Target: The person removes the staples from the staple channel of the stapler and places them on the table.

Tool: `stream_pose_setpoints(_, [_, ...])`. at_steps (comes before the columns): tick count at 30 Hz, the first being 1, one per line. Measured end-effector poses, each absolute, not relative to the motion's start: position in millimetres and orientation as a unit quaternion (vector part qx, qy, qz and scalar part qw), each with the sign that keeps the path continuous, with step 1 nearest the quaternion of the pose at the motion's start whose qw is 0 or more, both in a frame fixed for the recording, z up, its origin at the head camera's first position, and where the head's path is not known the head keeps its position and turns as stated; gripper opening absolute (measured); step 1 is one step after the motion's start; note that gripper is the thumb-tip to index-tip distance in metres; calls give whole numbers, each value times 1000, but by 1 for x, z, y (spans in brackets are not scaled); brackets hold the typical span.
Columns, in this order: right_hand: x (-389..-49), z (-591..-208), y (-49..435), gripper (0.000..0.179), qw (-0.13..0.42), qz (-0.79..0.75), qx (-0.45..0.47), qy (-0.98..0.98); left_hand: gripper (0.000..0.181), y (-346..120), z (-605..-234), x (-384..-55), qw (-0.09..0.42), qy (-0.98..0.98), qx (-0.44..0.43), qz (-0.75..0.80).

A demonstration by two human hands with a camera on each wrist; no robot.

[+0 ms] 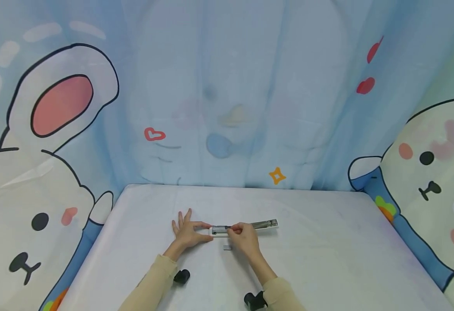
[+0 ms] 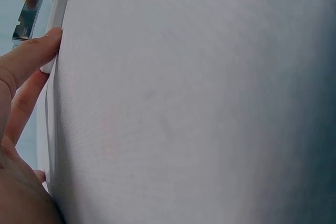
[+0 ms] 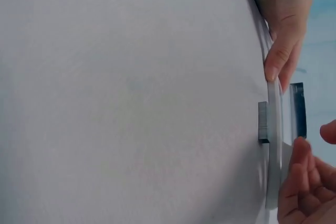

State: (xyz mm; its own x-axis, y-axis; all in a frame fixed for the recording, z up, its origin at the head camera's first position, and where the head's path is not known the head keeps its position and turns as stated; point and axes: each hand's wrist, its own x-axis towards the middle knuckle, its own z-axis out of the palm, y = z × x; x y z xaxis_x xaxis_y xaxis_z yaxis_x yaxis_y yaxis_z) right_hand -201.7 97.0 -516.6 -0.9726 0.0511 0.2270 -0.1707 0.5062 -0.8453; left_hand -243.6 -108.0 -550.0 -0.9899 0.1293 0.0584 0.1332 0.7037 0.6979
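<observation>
A white stapler (image 1: 220,236) lies opened out on the table, its metal part (image 1: 265,224) stretching to the right. My left hand (image 1: 188,234) pinches its left end between thumb and index finger, the other fingers spread. At the middle of the stapler, my right hand (image 1: 246,239) has its fingertips on the metal track, seemingly pinching it; the exact contact is partly hidden. In the right wrist view, the metal track (image 3: 299,109) stands above the white body (image 3: 274,171), close to my right fingertips (image 3: 300,148). A short grey strip of staples (image 1: 227,248) lies just in front of the stapler.
A white cloth covers the table (image 1: 328,250). Behind it hangs a blue curtain (image 1: 242,86) printed with cartoon figures. Black wrist devices (image 1: 182,277) sit at both forearms, beside the cream sleeves (image 1: 149,285).
</observation>
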Motion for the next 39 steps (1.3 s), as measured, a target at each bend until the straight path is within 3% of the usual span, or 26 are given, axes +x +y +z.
stream_pose_setpoints(7, [-208, -520, 90, 15, 81, 477, -34, -874, 36, -107, -550, -243, -3, -924, -69, -376])
stream_pose_setpoints(27, [-215, -515, 74, 16, 25, 570, -70, -818, 35, -109, -549, -245, 5, -922, -71, -382])
stream_pose_setpoints(39, [-219, -517, 67, 10, 48, 571, -108, -812, 34, -107, -550, -244, 11, -924, -76, -375])
